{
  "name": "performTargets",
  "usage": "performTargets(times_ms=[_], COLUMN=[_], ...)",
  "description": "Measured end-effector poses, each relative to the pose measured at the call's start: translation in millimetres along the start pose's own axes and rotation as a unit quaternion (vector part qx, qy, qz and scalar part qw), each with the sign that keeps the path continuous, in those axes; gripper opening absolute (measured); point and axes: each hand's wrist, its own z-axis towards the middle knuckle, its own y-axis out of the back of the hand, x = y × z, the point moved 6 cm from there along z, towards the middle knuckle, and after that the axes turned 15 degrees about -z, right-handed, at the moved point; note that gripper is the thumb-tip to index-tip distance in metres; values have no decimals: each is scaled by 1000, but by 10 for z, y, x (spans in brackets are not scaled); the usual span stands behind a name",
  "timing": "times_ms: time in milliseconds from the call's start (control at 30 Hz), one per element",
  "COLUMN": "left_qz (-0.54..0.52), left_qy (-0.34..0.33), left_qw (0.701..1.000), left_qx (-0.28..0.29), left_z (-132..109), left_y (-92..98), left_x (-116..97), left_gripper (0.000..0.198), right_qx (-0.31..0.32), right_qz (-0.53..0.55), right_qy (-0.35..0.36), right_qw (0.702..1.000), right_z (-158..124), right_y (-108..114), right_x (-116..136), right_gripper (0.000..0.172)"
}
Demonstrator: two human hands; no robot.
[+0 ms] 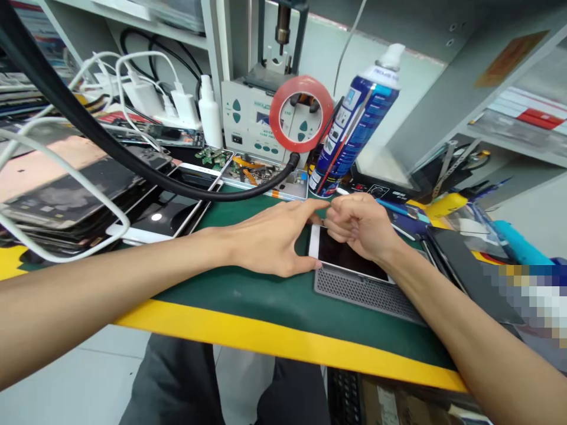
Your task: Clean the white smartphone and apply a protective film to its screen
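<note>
A white phone [345,255] with a dark screen lies on a grey perforated pad [363,292] on the green mat [266,295]. My left hand [274,236] grips the phone's left end, thumb on its near corner and fingers reaching over the far edge. My right hand [361,224] hovers over the phone's top edge with fingers curled into a pinch; what they hold is too small to make out.
A blue spray can [354,124] and a red tape roll [301,113] stand behind the hands, before a grey machine [248,118]. Stacked phone screens [80,195], white cables and a thick black hose [133,165] fill the left. Tools lie at right. The yellow table edge [266,339] runs near me.
</note>
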Motion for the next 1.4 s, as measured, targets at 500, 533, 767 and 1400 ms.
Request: performTargets(times_ms=[500, 533, 767, 1400], left_qz=[39, 41, 39, 60], left_qy=[14, 16, 19, 4], left_qw=[999, 999, 999, 998], left_qx=[13, 15, 11, 7], left_z=[-17, -18, -13, -6], left_y=[9, 7, 6, -17], left_x=[22, 20, 18, -35], left_gripper=[80, 80, 77, 56], right_qx=[94, 101, 148, 61], right_qz=[-106, -117, -169, 18], right_qy=[-103, -108, -160, -5], right_qw=[984, 982, 961, 998], right_z=[-44, -47, -89, -94], right_y=[239, 259, 442, -153], right_x=[-14, -18, -58, 79], right_gripper=[31, 31, 34, 30])
